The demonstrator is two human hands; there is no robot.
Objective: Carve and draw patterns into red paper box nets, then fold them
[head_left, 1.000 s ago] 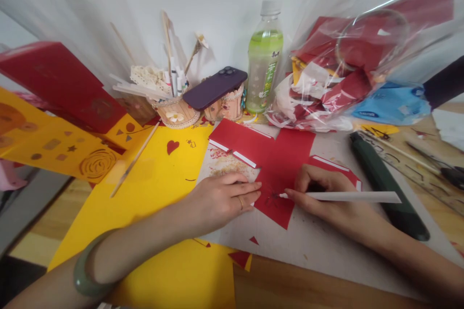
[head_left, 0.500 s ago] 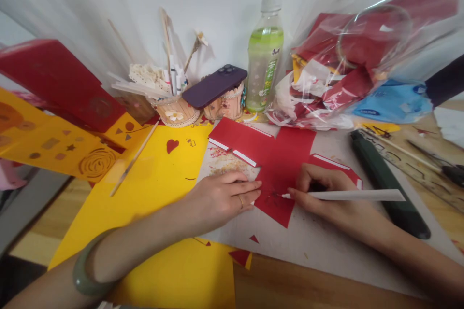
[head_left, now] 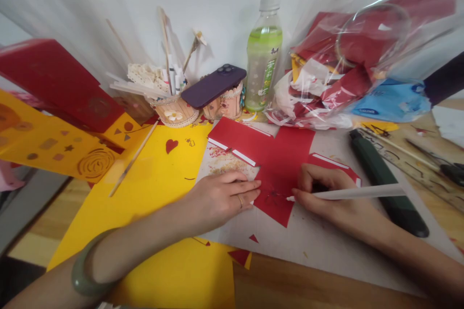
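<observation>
A cross-shaped piece of red card [head_left: 293, 154] with white-edged tabs lies flat on a pale board [head_left: 232, 231]. My left hand [head_left: 226, 198] rests flat on the board, its fingertips on the left edge of the card's lower arm, fingers stretched out. In my right hand [head_left: 322, 190], thumb and fingers pinch a white pen [head_left: 358, 192]. The pen's tip is at the right side of the card's lower arm, beside a small dark flower-like drawing [head_left: 273, 194]. Whether the tip touches the card I cannot tell.
Yellow paper [head_left: 159, 183] carries a red heart and a thin stick. A green-drink bottle [head_left: 264, 58], a phone [head_left: 214, 86] on small pots and a plastic bag of red scraps [head_left: 329, 82] stand behind. A dark green tool [head_left: 387, 183] lies at the right, near scissors [head_left: 453, 171].
The pen tip has shifted slightly right, away from the drawing, which now shows more strokes. My left hand has stayed on the card's edge.
</observation>
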